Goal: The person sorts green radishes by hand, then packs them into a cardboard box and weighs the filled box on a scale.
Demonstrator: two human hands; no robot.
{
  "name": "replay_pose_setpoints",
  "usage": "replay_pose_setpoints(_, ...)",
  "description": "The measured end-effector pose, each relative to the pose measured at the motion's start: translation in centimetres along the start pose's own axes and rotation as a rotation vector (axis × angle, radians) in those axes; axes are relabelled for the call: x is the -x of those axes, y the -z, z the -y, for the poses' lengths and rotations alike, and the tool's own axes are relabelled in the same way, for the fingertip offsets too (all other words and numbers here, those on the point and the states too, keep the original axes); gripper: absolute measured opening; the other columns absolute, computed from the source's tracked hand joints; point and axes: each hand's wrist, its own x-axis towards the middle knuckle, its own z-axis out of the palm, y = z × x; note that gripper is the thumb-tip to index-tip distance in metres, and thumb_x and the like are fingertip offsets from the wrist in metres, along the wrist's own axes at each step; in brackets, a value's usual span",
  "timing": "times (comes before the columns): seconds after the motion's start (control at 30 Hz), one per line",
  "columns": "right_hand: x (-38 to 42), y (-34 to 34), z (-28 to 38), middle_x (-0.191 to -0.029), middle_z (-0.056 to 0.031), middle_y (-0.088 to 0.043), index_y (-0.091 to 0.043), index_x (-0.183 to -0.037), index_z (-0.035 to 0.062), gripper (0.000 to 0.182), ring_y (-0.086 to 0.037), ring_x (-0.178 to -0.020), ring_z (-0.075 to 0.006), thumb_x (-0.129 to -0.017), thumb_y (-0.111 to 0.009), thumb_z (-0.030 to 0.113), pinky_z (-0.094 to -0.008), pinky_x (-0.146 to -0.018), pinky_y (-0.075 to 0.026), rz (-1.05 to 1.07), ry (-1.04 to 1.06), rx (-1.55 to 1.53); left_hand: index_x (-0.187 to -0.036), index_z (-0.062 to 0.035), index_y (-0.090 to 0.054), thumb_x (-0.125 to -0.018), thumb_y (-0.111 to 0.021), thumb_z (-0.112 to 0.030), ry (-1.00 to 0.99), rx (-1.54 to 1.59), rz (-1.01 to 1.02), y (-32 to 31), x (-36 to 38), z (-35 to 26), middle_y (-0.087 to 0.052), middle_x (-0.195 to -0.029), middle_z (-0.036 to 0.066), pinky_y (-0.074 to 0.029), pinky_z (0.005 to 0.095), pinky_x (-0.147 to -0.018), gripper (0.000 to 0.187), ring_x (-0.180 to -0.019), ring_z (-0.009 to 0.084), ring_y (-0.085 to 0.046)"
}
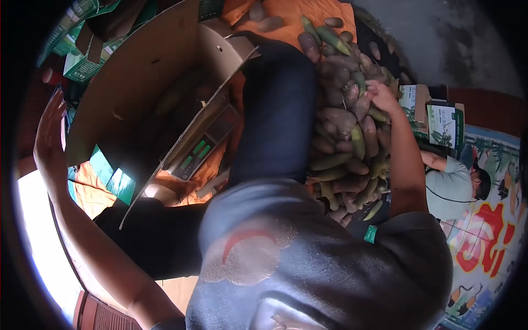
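My left hand (50,135) is at the far left, its fingers stretched out beside the outer wall of a large cardboard box (124,88), holding nothing. On the right, my right hand (383,98) reaches into a heap of green and reddish-brown vegetables (340,118). Its fingers are bent at the tip of a reddish-brown vegetable (361,106) and look closed on it. The inside of the box is dark, with a few dim long shapes in it. A scale (202,148) with a lit green display sits between the box and my leg.
Orange cloth (297,19) lies under some vegetables. Green-and-white cartons (82,65) stand at the upper left, and more printed cartons (443,124) at the right. Another person (451,184) in a light top is near a colourful printed surface (487,236). My legs lie between box and heap.
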Motion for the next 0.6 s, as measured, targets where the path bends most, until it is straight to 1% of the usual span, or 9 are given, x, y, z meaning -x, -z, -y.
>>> replay_pose_setpoints(0.07, 0.8, -2.8, -4.4, -0.1, -0.0135, -0.064, -0.055, -0.116, 0.0055, 0.038, -0.061, -0.094, -0.0226, -0.08, -0.064, 0.013, -0.0336, -0.081, -0.048, 0.105, -0.099, 0.051, -0.129, -0.0066, -0.05, -0.088, -0.038, 0.012, -0.046, -0.008, -0.004, 1.3, 0.3, 1.3, -0.051, -0.132, 0.011, -0.036, 0.0402, -0.105, 0.046, -0.121, 0.0239, -0.049)
replay_pose_setpoints(0.1, 0.9, -4.8, -6.9, -0.114, -0.0168, -0.06, -0.051, -0.124, 0.0061, 0.05, -0.057, -0.108, -0.0284, -0.079, -0.067, 0.021, -0.0367, -0.091, -0.044, 0.084, -0.156, 0.121, -0.129, -0.0054, -0.05, -0.089, -0.038, 0.01, -0.064, -0.014, -0.01, 1.7, 0.5, 1.5, -0.051, -0.132, 0.011, -0.037, 0.0401, -0.104, 0.044, -0.121, 0.0241, -0.049)
replay_pose_setpoints(0.17, 1.3, -10.3, -12.3, -0.131, -0.0183, -0.049, -0.04, -0.135, 0.008, 0.07, -0.044, -0.125, -0.0311, -0.075, -0.071, 0.029, -0.0371, -0.102, -0.034, 0.018, -0.242, 0.066, -0.127, -0.0035, -0.051, -0.092, -0.04, 0.004, -0.07, 0.136, -0.058, 1.6, 1.2, 1.3, -0.052, -0.13, 0.012, -0.038, 0.0391, -0.103, 0.037, -0.119, 0.0245, -0.051)
replay_pose_setpoints(0.2, 2.0, -10.2, -10.2, -0.136, -0.0171, -0.043, -0.034, -0.138, 0.01, 0.08, -0.038, -0.129, -0.0307, -0.072, -0.073, 0.033, -0.0366, -0.105, -0.03, 0.075, -0.353, 0.13, -0.126, -0.0025, -0.051, -0.094, -0.04, 0.001, -0.07, 0.21, -0.086, 1.4, 1.4, 1.3, -0.053, -0.129, 0.013, -0.038, 0.0386, -0.103, 0.034, -0.118, 0.0247, -0.052)
replay_pose_setpoints(0.23, 2.4, -10.2, -8.3, -0.142, -0.0158, -0.037, -0.028, -0.142, 0.012, 0.09, -0.031, -0.133, -0.0304, -0.069, -0.075, 0.036, -0.0362, -0.109, -0.025, 0.137, -0.452, 0.2, -0.124, -0.0011, -0.053, -0.095, -0.043, -0.004, -0.007, 0.095, -0.145, 1.2, 1.6, 0.9, -0.055, -0.126, 0.013, -0.039, 0.0367, -0.101, 0.03, -0.116, 0.0245, -0.053)
replay_pose_setpoints(0.3, 2.0, -12.4, -8.4, -0.141, -0.0181, -0.036, -0.023, -0.144, 0.0115, 0.098, -0.034, -0.132, -0.0311, -0.067, -0.075, 0.04, -0.0369, -0.108, -0.027, 0.07, -0.344, 0.38, -0.121, -0.001, -0.055, -0.096, -0.044, -0.006, 0.081, 0.019, -0.202, 1.2, 2.0, 1.1, -0.056, -0.124, 0.012, -0.042, 0.0348, -0.099, 0.028, -0.111, 0.0234, -0.057)
replay_pose_setpoints(0.37, 3.9, -11.0, -0.8, -0.146, -0.0131, -0.029, -0.018, -0.145, 0.0169, 0.103, -0.031, -0.133, -0.0287, -0.063, -0.076, 0.042, -0.0383, -0.108, -0.028, 0.161, -0.397, 0.558, -0.12, -0.0007, -0.056, -0.096, -0.045, -0.007, 0.114, 0.023, -0.243, 1.1, 2.4, 0.8, -0.058, -0.122, 0.011, -0.043, 0.0331, -0.097, 0.027, -0.108, 0.0221, -0.058)
replay_pose_setpoints(0.57, 2.5, -15.5, -4.3, -0.136, -0.0066, -0.039, -0.031, -0.134, 0.0177, 0.095, -0.037, -0.128, -0.0248, -0.056, -0.083, 0.037, -0.0434, -0.102, -0.035, 0.068, -0.418, 0.78, -0.112, 0.0024, -0.059, -0.094, -0.049, -0.005, 0.132, -0.026, -0.33, 1.0, 2.7, 0.5, -0.063, -0.113, 0.008, -0.048, 0.0282, -0.088, 0.022, -0.1, 0.0192, -0.063)
replay_pose_setpoints(0.6, 2.6, -15.6, -3.8, -0.135, -0.0067, -0.04, -0.032, -0.134, 0.0173, 0.095, -0.038, -0.127, -0.0249, -0.056, -0.082, 0.037, -0.0434, -0.102, -0.035, 0.059, -0.404, 0.835, -0.117, -0.0003, -0.058, -0.096, -0.048, -0.014, 0.121, -0.009, -0.297, 1.0, 2.7, 0.6, -0.061, -0.116, 0.009, -0.046, 0.0313, -0.092, 0.027, -0.102, 0.0189, -0.061)
